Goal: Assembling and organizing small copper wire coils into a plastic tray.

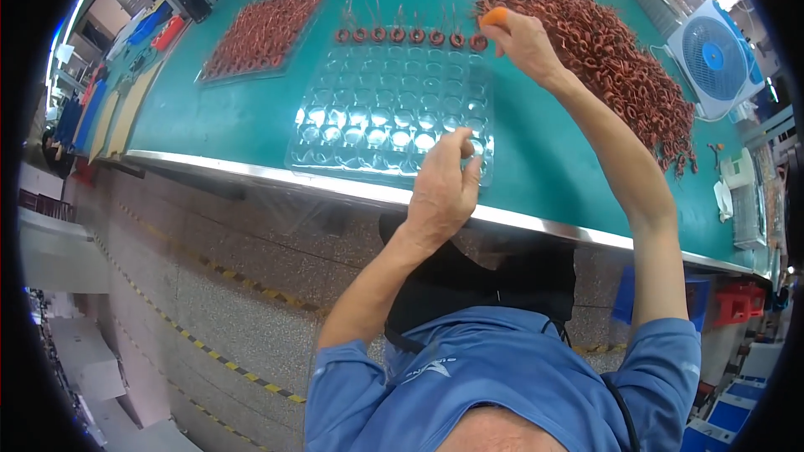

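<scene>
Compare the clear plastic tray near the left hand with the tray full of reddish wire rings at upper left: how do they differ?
The clear plastic tray holds one row of reddish wire rings at its far edge; the filled tray is covered with them. The clear plastic tray reaches close to the near edge of the green table; the filled tray lies farther back. Both rest on it.

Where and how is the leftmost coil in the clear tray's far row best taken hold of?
Probably by the ring of the leftmost coil, coming from above on its near-left side: its thin wire leads jut out on the far side, and the neighbouring coil sits close on its right.
</scene>
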Tool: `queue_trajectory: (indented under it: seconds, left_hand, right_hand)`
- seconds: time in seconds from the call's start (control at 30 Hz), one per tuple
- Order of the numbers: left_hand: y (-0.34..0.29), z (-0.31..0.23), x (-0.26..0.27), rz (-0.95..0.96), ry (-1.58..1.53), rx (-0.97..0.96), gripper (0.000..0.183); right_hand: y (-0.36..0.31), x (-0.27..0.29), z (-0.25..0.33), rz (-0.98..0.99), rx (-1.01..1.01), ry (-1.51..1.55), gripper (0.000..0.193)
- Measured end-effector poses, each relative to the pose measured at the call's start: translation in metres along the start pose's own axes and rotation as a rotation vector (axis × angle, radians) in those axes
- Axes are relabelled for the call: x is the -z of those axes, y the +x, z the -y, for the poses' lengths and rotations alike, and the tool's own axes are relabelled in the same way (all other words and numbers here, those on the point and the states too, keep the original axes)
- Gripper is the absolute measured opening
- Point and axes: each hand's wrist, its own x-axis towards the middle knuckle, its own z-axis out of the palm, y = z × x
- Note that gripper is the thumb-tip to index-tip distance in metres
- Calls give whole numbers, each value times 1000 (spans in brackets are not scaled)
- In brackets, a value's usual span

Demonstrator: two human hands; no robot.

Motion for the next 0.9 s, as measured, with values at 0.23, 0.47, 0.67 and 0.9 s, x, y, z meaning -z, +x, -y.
queue_trajectory:
  seconds: [0.23,0.47,0.67,0.9]
  left_hand:
    - [0,-1,0,-23,-8,-32,31]
    - [6,-5,-10,44,-26,-39,21]
    - [0,2,0,-44,96,-6,12]
    - [4,-3,-10,-5,129,-108,14]
  right_hand:
    - [19,-10,-16,325,60,-87,15]
    - [10,16,-31,162,247,-254,34]
    - [-50,100,-14,87,343,-516,25]
    - [-213,167,-24,474,-10,-834,31]
